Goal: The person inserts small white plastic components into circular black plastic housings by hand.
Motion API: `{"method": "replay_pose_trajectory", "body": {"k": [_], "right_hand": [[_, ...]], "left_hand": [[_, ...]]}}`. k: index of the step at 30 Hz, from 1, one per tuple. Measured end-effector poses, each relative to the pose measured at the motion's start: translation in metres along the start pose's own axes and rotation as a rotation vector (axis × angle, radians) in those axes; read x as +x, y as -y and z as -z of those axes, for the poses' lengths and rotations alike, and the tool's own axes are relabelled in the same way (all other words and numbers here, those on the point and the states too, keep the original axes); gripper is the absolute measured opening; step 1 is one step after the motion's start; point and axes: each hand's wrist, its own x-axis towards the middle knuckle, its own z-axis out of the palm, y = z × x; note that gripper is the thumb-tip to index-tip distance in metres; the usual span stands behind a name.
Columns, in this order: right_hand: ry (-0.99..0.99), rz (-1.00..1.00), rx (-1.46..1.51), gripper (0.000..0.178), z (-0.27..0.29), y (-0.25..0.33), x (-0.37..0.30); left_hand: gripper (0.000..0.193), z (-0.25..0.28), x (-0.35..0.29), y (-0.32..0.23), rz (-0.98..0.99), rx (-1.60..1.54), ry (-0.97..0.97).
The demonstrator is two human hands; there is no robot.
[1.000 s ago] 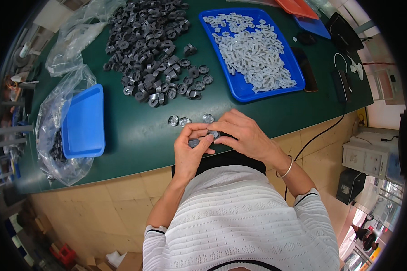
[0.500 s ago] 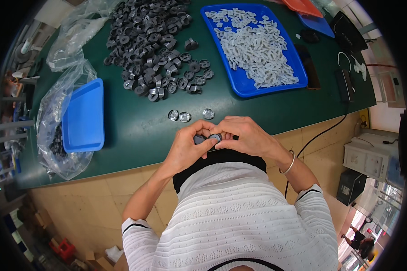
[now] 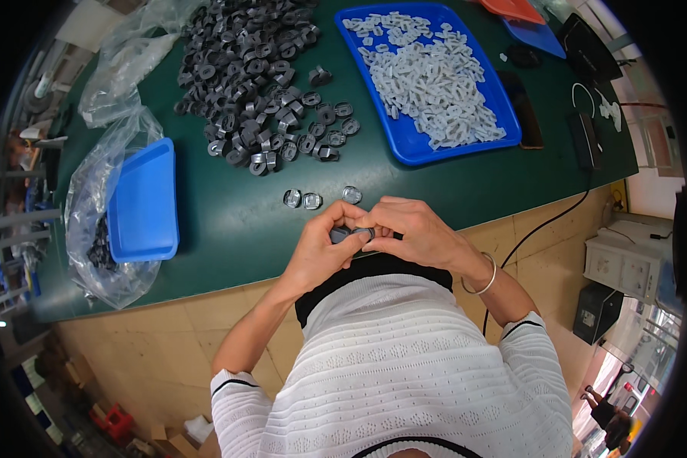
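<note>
Close to the table's front edge, my left hand [image 3: 320, 246] and my right hand [image 3: 414, 229] meet fingertip to fingertip. Between them are dark grey plastic parts; one dark piece [image 3: 340, 235] rests in my left fingers, and a rounded ring-shaped part [image 3: 365, 233] is pinched by both hands. The fingers hide most of their shape. Just beyond my hands lie three dark parts with shiny clear pieces in them: a left one [image 3: 292, 198], a middle one [image 3: 312, 201] and one farther right [image 3: 352, 195].
A heap of dark grey ring-shaped parts [image 3: 244, 84] covers the far left-centre of the green table [image 3: 237, 221]. Small translucent white pieces [image 3: 435, 84] fill a blue tray [image 3: 409, 158]. At left, another blue tray [image 3: 143, 202] rests against a clear plastic bag [image 3: 80, 221]. A black cable [image 3: 538, 233] hangs at right.
The view has shifted slightly. Both hands keep nearly the same pose around the dark parts, and the ring-shaped part is turned a little between the fingertips.
</note>
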Motion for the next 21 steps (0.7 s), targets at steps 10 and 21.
{"method": "replay_pose_trajectory", "body": {"k": [10, 21], "right_hand": [[-0.086, 0.098, -0.112, 0.022, -0.005, -0.001, 0.0], [-0.042, -0.319, 0.483, 0.02, 0.0, -0.006, 0.0]], "left_hand": [[0.019, -0.001, 0.005, 0.007, -0.024, 0.059, -0.025], [0.015, -0.003, -0.01, 0.02, -0.726, 0.424, -0.276]]}}
